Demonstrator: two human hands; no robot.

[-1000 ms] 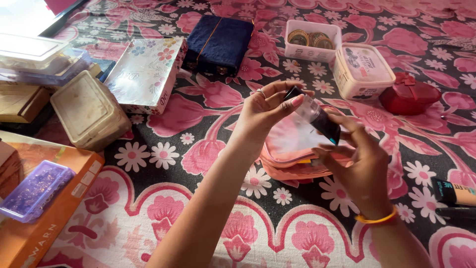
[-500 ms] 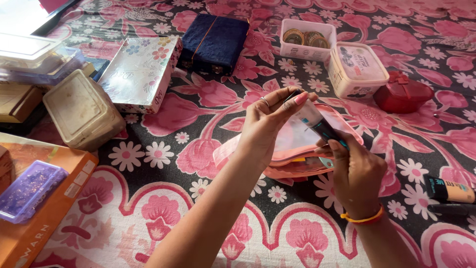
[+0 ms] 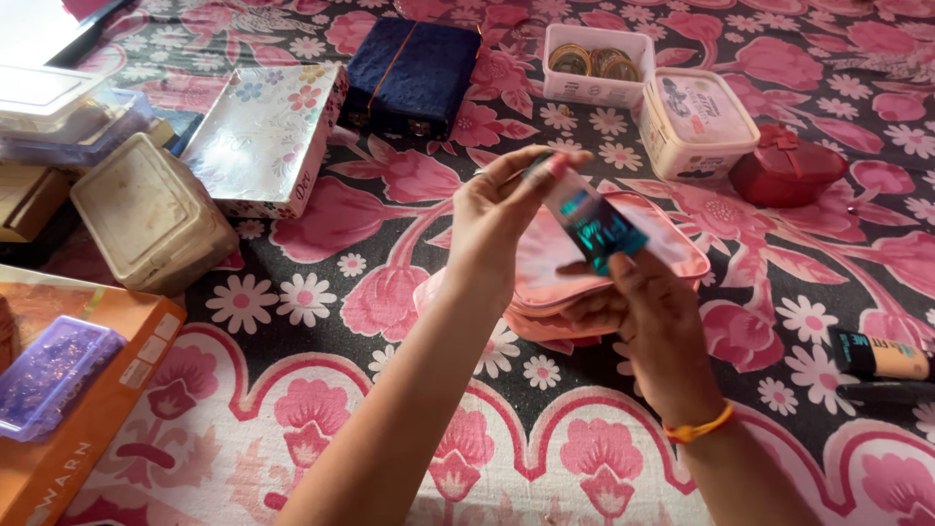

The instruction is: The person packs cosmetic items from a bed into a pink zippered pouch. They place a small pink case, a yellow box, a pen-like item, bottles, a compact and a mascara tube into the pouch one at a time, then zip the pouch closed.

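Both my hands hold one small cosmetic tube (image 3: 589, 222), clear near its cap and teal with black lower down. My left hand (image 3: 497, 219) pinches the capped upper end between thumb and fingers. My right hand (image 3: 654, 317) grips the lower end from below. The tube is tilted above an open pink pouch (image 3: 672, 251) that lies on the flowered cloth, partly hidden by my hands.
A red heart-shaped box (image 3: 785, 168), a cream lidded tub (image 3: 696, 122) and an open tub of round tins (image 3: 596, 60) lie at the back right. A dark blue case (image 3: 414, 73), a flowered box (image 3: 258, 136) and plastic containers (image 3: 151, 214) are at left. A beige tube (image 3: 881, 356) lies at right.
The tube has turned so its teal side faces up, and both hands have shifted slightly left and lower over the pouch. My right hand now grips it from below.
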